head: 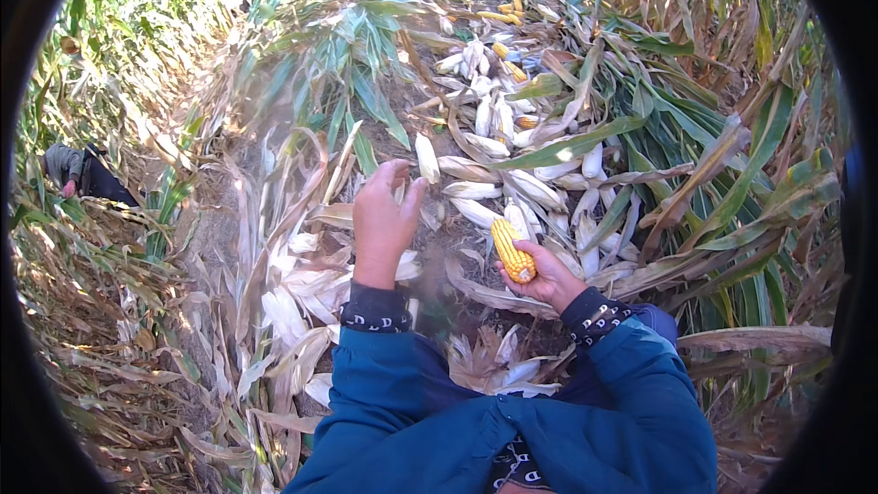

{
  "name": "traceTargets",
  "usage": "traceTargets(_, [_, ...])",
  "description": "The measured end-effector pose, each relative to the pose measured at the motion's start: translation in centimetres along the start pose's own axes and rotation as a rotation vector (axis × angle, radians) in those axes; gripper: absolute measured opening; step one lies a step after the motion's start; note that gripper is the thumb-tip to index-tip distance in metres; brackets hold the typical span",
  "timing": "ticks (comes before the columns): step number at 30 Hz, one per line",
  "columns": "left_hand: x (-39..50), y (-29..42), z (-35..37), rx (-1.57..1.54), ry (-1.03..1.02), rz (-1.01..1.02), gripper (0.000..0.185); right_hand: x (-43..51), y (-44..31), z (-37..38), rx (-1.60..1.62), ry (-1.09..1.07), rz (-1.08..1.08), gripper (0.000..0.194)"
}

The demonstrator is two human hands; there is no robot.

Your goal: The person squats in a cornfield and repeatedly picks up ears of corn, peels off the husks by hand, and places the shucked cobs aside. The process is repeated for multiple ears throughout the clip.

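Note:
My right hand (547, 279) grips a husked yellow ear of corn (511, 250), its pale stalk end turned toward me. To the left, my left hand (388, 219) is raised, with thumb and fingers apart and nothing visible between them. Just past its thumb is an ear of corn in pale husk (426, 159); whether they touch I cannot tell. Many more unhusked ears (535, 190) lie in a loose pile beyond my right hand. Stripped dry husks (291, 312) are heaped below and left of my left hand.
Bare yellow ears (507, 12) lie farther up the row. Cut corn stalks with green leaves (686, 123) are piled at the right, and others (357, 55) at upper left. Another person (86, 171) bends among the stalks at far left.

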State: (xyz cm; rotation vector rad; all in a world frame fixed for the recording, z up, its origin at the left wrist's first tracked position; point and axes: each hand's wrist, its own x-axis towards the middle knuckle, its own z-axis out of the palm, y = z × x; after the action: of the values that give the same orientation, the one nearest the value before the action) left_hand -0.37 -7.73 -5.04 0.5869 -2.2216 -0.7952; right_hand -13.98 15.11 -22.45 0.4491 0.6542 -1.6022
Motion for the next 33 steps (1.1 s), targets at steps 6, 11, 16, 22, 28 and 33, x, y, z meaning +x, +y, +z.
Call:
traceTargets(6, [0.4,-0.1,-0.6,-0.128,-0.003,-0.058,0.031,0.3,7.6,-6.4,0.149,0.191,0.177,0.035])
traceTargets(11, [0.6,-0.1,-0.8,-0.213,0.0,-0.046,0.03,-1.8,14.7,-12.6,0.269,0.316,0.407,0.039])
traceTargets(16, [1.2,0.3,-0.3,-0.285,-0.005,-0.036,0.031,-1.1,8.1,-8.6,0.208,0.366,0.343,0.036])
traceTargets(22, [0.7,0.3,-1.3,-0.254,-0.037,-0.057,0.032,-5.9,-13.3,18.9,-0.518,-0.246,-1.25,0.088])
traceTargets(28, [0.3,0.4,-1.8,-0.183,-0.067,-0.028,0.031,-6.3,-10.6,20.6,-0.688,-0.232,-1.095,0.056])
traceTargets(33, [0.5,0.3,-0.1,-0.093,-0.142,0.007,0.028,0.0,-2.9,7.1,-0.465,0.188,-0.619,0.03])
